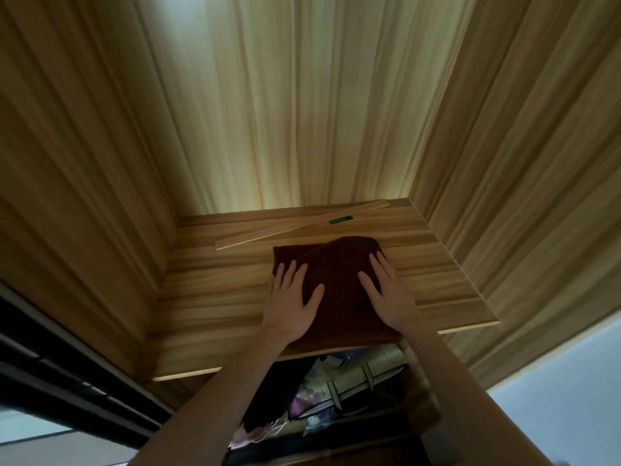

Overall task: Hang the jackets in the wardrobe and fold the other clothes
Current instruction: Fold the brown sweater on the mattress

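Observation:
A folded dark brown garment [336, 264] lies on a wooden wardrobe shelf [208, 297], its near edge reaching the shelf's front. My left hand [291, 304] lies flat on the garment's left part, fingers straight and spread. Flat on its right part is my right hand [389, 294], fingers also straight. Both hands press on the cloth and neither grips it.
A loose wooden strip [295, 227] with a green label lies slanted across the back of the shelf. Wooden walls close the compartment at left, back and right. Below the shelf front hang patterned clothes [322, 391]. A dark sliding-door rail [67, 364] runs at the lower left.

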A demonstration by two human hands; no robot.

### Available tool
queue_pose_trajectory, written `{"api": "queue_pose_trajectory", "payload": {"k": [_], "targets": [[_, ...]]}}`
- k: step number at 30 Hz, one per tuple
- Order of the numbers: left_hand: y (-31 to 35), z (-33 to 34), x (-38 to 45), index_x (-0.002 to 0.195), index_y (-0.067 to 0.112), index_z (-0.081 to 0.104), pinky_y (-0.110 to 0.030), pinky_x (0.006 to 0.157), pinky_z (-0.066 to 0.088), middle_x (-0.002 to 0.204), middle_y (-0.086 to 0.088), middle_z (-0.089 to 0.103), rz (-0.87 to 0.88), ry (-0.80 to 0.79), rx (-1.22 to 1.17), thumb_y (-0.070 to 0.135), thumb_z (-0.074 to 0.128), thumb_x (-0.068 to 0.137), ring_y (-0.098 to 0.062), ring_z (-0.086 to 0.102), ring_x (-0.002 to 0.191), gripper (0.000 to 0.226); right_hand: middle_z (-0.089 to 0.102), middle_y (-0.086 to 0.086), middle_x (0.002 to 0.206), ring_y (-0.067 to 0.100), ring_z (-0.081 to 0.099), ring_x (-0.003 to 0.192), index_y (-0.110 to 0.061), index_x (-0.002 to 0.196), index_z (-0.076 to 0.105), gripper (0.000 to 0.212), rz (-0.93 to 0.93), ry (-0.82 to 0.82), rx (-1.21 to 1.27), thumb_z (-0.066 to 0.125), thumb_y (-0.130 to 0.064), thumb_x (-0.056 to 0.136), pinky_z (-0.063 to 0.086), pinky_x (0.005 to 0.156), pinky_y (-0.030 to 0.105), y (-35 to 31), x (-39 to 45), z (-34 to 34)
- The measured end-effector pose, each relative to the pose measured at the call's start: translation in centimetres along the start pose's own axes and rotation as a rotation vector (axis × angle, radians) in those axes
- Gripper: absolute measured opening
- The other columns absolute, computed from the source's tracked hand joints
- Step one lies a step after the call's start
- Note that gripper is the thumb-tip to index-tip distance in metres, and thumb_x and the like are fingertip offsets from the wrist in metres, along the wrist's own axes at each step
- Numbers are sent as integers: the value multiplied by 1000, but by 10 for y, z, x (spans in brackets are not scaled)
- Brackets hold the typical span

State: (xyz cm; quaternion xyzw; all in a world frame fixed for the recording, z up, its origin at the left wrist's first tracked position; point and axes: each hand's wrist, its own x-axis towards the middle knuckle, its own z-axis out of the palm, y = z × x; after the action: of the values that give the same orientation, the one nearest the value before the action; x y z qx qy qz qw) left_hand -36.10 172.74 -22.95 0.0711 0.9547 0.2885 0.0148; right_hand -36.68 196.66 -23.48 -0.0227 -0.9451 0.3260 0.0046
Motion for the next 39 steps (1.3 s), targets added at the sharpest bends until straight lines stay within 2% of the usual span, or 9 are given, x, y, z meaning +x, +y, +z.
{"api": "queue_pose_trajectory", "payload": {"k": [9, 13, 17, 21, 23, 26, 33, 37, 39], "targets": [[-11, -50, -54, 161, 23, 29, -35, 124, 23, 161, 3, 41, 110, 259, -62, 60, 35, 106, -19, 30, 150, 67, 27, -9, 169, 7, 15, 157, -25, 163, 30, 72, -151, 153, 130, 35, -64, 103, 17, 129, 38, -52, -46, -8], [-28, -76, -97, 160, 25, 31, -38, 129, 16, 164, 3, 38, 141, 332, -5, 60, 32, 106, -16, 24, 153, 64, 34, -7, 166, 7, 19, 156, -23, 161, 34, 67, -236, 200, 149, 38, -60, 105, 20, 129, 44, -88, -78, 3], [-51, -101, -152, 159, 18, 34, -47, 127, 23, 163, -2, 40, 142, 420, 104, 57, 36, 106, -21, 27, 154, 67, 35, -6, 166, 8, 20, 156, -22, 161, 34, 72, -338, 210, 91, 32, -67, 104, 20, 129, 45, -128, -113, 20], [-72, -129, -217, 153, 14, 44, -48, 123, 29, 155, -3, 49, 76, 517, 162, 54, 43, 104, -23, 36, 149, 63, 35, -4, 166, 10, 20, 156, -22, 161, 33, 79, -431, 172, 42, 27, -73, 101, 17, 129, 43, -167, -151, 39], [-81, -143, -252, 149, 13, 49, -47, 121, 33, 151, -3, 53, 55, 567, 172, 51, 47, 102, -26, 41, 145, 60, 35, -1, 166, 13, 22, 156, -20, 161, 35, 77, -475, 141, 29, 31, -71, 102, 16, 129, 42, -189, -174, 51], [-97, -160, -307, 148, 14, 51, -45, 122, 33, 149, -2, 56, -22, 620, 182, 52, 45, 104, -25, 44, 143, 59, 37, 2, 165, 17, 26, 154, -20, 160, 37, 71, -541, 102, 10, 41, -62, 103, 12, 125, 32, -225, -211, 68], [-145, -202, -440, 151, 20, 50, -42, 122, 31, 152, 0, 55, -252, 765, 254, 56, 44, 104, -23, 44, 145, 59, 40, -7, 163, 11, 29, 153, -26, 158, 39, 65, -888, 12, -5, 41, -62, 104, 12, 123, 27, -316, -296, 117], [-170, -236, -520, 154, 23, 46, -49, 124, 31, 156, 0, 51, -391, 807, 306, 61, 40, 104, -25, 41, 149, 63, 48, 0, 158, 19, 38, 151, -20, 155, 44, 65, -1026, -49, 74, 41, -61, 104, 27, 126, 47, -372, -339, 150], [-180, -255, -560, 154, 24, 45, -50, 124, 31, 156, 0, 51, -464, 836, 345, 62, 38, 103, -25, 40, 149, 64, 47, 0, 159, 19, 37, 152, -20, 156, 43, 65, -1082, -70, 88, 40, -60, 104, 27, 126, 49, -399, -360, 166]]}}
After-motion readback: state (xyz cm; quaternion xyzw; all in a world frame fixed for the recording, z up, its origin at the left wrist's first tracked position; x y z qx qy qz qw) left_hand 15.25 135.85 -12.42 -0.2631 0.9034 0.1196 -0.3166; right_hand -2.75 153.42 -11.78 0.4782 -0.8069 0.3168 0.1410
